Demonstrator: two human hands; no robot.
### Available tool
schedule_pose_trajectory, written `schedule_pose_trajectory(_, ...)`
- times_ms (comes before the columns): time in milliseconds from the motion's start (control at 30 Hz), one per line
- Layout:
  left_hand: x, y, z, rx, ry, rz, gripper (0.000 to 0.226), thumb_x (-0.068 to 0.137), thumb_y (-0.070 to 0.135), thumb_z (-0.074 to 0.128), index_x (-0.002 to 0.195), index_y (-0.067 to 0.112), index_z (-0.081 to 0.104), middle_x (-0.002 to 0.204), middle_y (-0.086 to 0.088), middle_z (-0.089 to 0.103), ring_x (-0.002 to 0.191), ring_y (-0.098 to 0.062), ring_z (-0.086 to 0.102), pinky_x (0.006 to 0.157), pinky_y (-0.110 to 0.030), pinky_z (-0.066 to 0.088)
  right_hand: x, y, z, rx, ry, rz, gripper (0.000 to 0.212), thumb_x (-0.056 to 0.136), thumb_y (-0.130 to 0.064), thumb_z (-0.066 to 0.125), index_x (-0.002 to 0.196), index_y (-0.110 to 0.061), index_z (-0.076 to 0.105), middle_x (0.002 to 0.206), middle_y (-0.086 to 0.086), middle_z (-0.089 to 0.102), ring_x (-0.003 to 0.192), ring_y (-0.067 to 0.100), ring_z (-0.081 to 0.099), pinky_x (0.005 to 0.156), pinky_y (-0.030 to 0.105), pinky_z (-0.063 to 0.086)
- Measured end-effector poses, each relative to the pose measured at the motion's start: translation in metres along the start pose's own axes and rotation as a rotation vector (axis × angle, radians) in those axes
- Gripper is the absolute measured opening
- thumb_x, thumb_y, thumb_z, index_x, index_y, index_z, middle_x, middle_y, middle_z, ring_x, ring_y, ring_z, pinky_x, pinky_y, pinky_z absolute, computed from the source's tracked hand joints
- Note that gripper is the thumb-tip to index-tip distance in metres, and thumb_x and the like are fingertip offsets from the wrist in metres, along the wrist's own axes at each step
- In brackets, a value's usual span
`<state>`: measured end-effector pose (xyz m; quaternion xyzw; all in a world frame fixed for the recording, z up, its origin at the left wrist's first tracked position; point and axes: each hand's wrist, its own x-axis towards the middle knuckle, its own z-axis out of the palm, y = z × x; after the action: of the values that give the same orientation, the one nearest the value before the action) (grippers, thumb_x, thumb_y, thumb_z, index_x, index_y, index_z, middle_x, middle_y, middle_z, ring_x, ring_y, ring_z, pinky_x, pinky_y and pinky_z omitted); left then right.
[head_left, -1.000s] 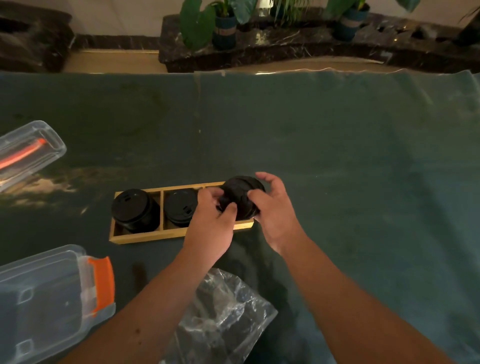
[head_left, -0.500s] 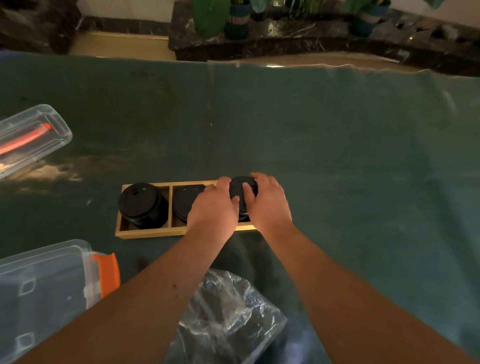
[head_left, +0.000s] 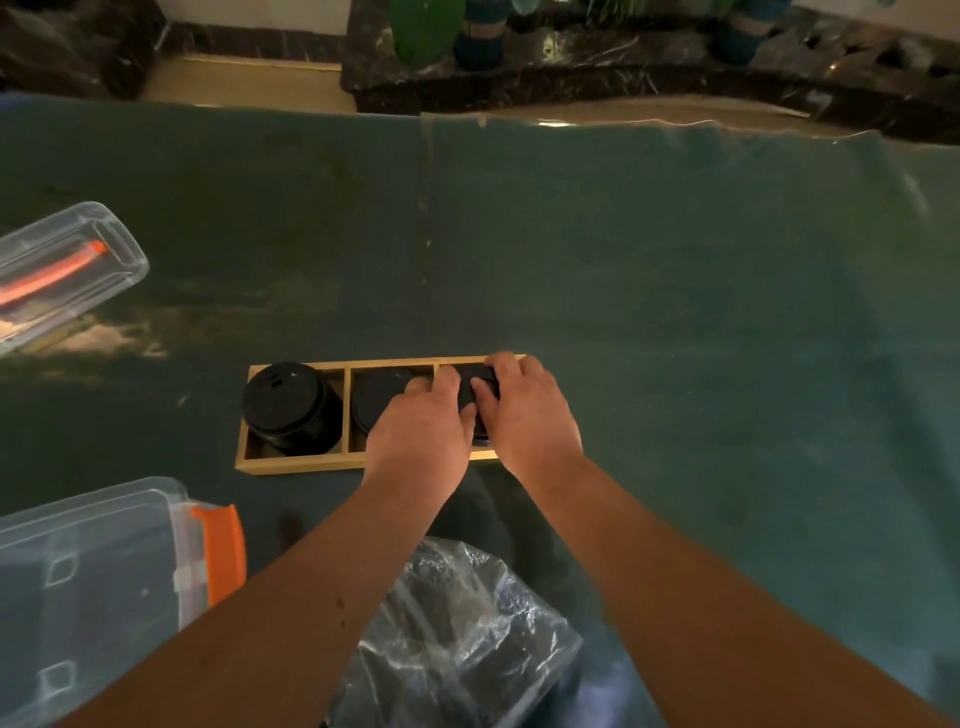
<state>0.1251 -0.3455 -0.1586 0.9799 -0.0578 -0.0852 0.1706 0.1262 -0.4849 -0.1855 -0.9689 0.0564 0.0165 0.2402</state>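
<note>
A three-compartment wooden tray (head_left: 296, 462) lies on the green cloth. A tall black lidded jar (head_left: 285, 405) stands in its left compartment and a lower black jar (head_left: 376, 400) sits in the middle one. A third black jar (head_left: 475, 375) sits in the right compartment, mostly hidden under my hands. My left hand (head_left: 421, 431) grips that jar from the left, thumb on its lid. On its other side my right hand (head_left: 524, 415) holds it, fingers curled over the far edge.
A clear plastic box with an orange latch (head_left: 93, 582) sits at the near left. A clear lid with an orange strip (head_left: 62, 270) lies at the far left. A crumpled plastic bag (head_left: 457, 639) lies between my forearms. Potted plants (head_left: 478, 31) stand beyond the table's far edge.
Both hands lowered the third black jar from a tilted hold above the tray down into the right compartment. The view has tipped slightly downward.
</note>
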Motion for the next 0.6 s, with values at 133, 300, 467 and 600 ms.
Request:
schedule_pose_trajectory(133,-0.003,0.000,0.003,0.010,0.026,0.040,0.030,0.107,0.040,0.054,0.126,0.017,0.053,0.117,-0.008,0.057,0.091,-0.025,0.065,0.060,-0.034,0.049,-0.007,-0.002,0.005,-0.114,0.064,-0.022,0.042,0.107,-0.045,0.035,0.124,-0.016,0.061,0.115,0.010,0.066,0.104,0.032,0.062,0.091,0.048,0.055)
schedule_pose_trajectory(300,-0.008,0.002,-0.003,0.009,0.042,0.044,0.040,0.103,0.041,0.061,0.133,0.016,0.053,0.124,-0.008,0.056,0.098,-0.026,0.066,0.063,-0.035,0.051,-0.006,-0.006,-0.003,-0.233,0.023,-0.014,0.042,0.110,-0.044,0.036,0.125,-0.016,0.062,0.116,0.011,0.064,0.105,0.033,0.058,0.091,0.048,0.050)
schedule_pose_trajectory(467,-0.047,-0.014,-0.019,-0.136,0.172,0.117,0.033,0.097,0.030,0.067,0.127,0.017,0.059,0.115,-0.008,0.061,0.083,-0.028,0.068,0.059,-0.035,0.047,-0.045,-0.011,-0.021,0.048,0.267,-0.183,0.026,0.102,-0.031,0.053,0.110,-0.010,0.067,0.103,0.009,0.065,0.094,0.028,0.056,0.086,0.042,0.048)
schedule_pose_trajectory(600,-0.096,-0.037,-0.018,-0.217,0.270,0.055,0.023,0.094,0.019,0.070,0.115,0.012,0.064,0.109,-0.013,0.064,0.077,-0.038,0.067,0.058,-0.041,0.049,-0.103,-0.013,-0.011,0.212,-0.199,-0.172,0.049,0.091,-0.064,0.049,0.104,-0.021,0.069,0.094,-0.008,0.064,0.087,0.012,0.058,0.073,0.033,0.046)
